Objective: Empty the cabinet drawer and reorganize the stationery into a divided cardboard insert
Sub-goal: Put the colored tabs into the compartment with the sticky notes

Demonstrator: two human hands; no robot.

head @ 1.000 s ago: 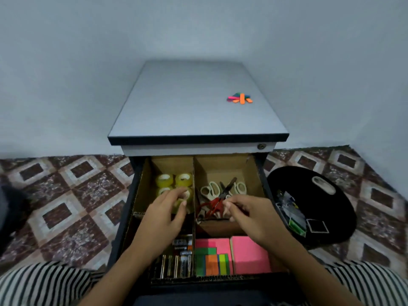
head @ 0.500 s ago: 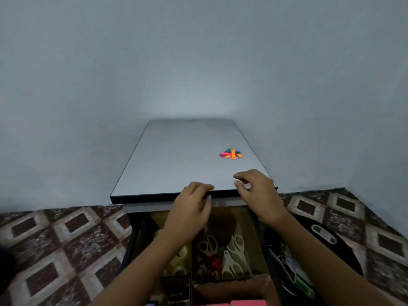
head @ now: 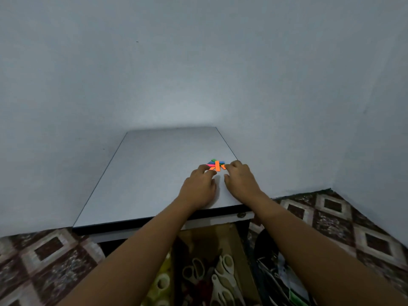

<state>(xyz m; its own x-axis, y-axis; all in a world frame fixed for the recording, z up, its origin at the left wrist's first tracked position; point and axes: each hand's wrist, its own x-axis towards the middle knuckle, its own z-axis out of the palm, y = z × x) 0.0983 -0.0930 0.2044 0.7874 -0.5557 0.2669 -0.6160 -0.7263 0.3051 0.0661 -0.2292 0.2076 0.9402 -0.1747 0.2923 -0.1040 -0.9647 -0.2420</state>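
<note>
Patterned floor tiles (head: 50, 250) at far left, brown and cream diamonds; grey cabinet top (head: 154, 173) set against a pale wall (head: 198, 62), its dark front edge facing the camera; open drawer below it, only partly in frame.

Left hand (head: 198, 186) palm down on the cabinet top, fingers curled loosely, fingertips touching or just short of the near-left edge of the coloured paper strips (head: 216, 165); nothing visibly pinched; cannot tell whether a strip is under the fingertips.

Strips lie fanned in a small star on the right part of the top: orange, pink, green, blue overlapping; between the two hands.

Right hand (head: 239, 180) palm down, fingers bent, fingertips at the right side of the strips, thumb spread toward the left hand; grip not closed on anything visible.

Lower frame: cardboard insert (head: 223, 239) inside the drawer; yellowish tape rolls (head: 162, 281) in the left compartment; white-handled scissors (head: 220, 277) in the compartment to their right; black round tray (head: 262, 246) on the floor beside the drawer, contents blurred; keyhole (head: 241, 215) on the cabinet front near the right forearm.
</note>
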